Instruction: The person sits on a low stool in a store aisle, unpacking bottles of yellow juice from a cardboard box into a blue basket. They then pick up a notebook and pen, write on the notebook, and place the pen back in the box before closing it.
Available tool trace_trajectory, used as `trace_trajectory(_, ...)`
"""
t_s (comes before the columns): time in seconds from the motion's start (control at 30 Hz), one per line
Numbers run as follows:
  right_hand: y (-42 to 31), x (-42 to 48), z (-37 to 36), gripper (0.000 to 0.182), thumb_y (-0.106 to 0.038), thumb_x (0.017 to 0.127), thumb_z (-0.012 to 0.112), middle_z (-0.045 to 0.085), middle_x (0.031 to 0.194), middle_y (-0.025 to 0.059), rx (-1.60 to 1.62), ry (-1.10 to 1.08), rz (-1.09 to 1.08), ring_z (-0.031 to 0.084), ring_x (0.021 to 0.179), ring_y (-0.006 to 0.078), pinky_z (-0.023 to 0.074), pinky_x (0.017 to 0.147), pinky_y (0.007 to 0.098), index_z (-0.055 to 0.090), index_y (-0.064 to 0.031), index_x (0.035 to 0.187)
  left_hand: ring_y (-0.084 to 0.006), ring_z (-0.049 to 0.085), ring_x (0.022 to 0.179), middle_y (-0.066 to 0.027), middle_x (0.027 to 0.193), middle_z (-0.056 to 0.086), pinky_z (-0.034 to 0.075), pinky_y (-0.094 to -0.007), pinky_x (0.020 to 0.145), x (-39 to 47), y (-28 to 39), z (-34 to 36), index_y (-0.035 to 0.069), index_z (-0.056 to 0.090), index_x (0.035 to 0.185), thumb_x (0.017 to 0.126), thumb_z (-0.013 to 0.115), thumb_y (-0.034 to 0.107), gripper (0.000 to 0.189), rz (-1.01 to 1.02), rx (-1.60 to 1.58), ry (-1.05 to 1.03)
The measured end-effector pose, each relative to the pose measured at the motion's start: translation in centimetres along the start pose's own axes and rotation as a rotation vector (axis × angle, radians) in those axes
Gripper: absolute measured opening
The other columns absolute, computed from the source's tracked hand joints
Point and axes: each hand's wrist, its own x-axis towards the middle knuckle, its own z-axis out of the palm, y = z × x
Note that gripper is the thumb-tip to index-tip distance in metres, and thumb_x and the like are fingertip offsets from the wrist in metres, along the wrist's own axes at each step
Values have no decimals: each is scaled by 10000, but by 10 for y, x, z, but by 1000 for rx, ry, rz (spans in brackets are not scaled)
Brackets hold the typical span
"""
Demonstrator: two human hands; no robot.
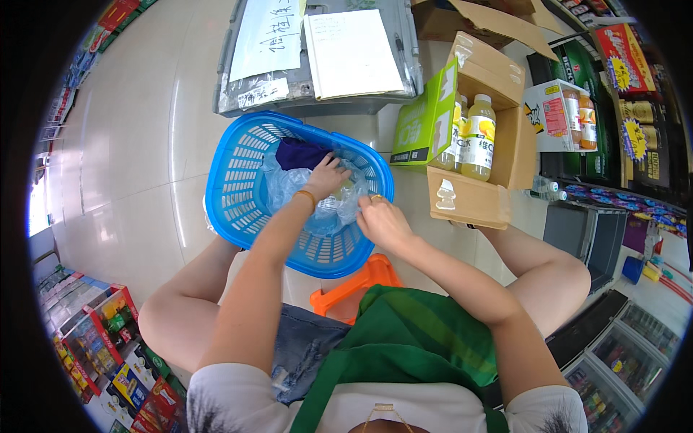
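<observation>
A blue plastic laundry-style basket [216, 200] stands on the floor before me, holding clear plastic bags [287, 184] and a dark purple cloth [299, 155]. My left hand [326, 177] reaches into it with fingers spread over a bottle [329, 203] wrapped in clear plastic; whether it grips the bottle is not clear. At the basket's right rim, my right hand [381, 221] has its fingers closed on the edge of the clear plastic bag. To the right, an opened cardboard carton [422, 119] holds several yellow drink bottles [479, 138].
A grey plastic crate [319, 107] beyond the basket bears an open notebook [352, 54], handwritten paper [270, 38] and a pen [401, 51]. An orange plastic stool [341, 297] is between my legs. A smaller drink carton [547, 116] and shelves of goods stand right; packaged goods are lower left.
</observation>
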Motion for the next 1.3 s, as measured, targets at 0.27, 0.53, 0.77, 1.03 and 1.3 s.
trace_trajectory(0.27, 6, 4, -21, 585, -270, 791, 660, 557, 1046, 317, 354, 67, 75, 545, 1024, 428, 447, 882, 436, 410, 99, 1170, -258, 551, 1060, -104, 1052, 606, 356, -424, 978, -54, -9, -133, 91, 518, 1162, 607, 798, 255, 644, -380, -906, 165)
trace_trajectory(0.53, -38, -1, -68, 756, -408, 702, 742, 570, 1096, 246, 639, 58, 144, 599, 996, 330, 483, 822, 362, 396, 78, 1165, -129, 601, 926, -75, 1013, 631, 485, -268, 794, -34, 57, -196, 2, 564, 1113, 919, 503, 416, 461, -583, -1612, 332)
trace_trajectory(0.77, -4, -34, -148, 728, -319, 700, 765, 595, 1076, 150, 711, 210, 8, 596, 955, 194, 475, 815, 297, 400, 32, 1223, -358, 475, 1078, -241, 1156, 493, 389, -432, 935, -12, 120, -109, -77, 410, 1245, 751, 707, 338, 710, -470, -681, 310)
trace_trajectory(1.03, 89, -35, -188, 622, -350, 732, 726, 603, 998, 145, 798, 606, 381, 622, 846, 198, 500, 714, 318, 444, 38, 1128, -442, 348, 1163, -279, 1307, 334, 282, -480, 1002, -7, 158, -66, -97, 142, 1377, 609, 539, -60, 865, -510, -526, 470)
trace_trajectory(1.3, 131, 7, -135, 849, -388, 711, 696, 438, 1219, 289, -111, 582, 496, 421, 1162, 394, 357, 975, 451, 306, 101, 1286, -361, 410, 1126, -196, 1277, 403, 329, -467, 944, -97, 63, -76, -13, 255, 1377, 640, 649, 17, 836, -609, -66, 376)
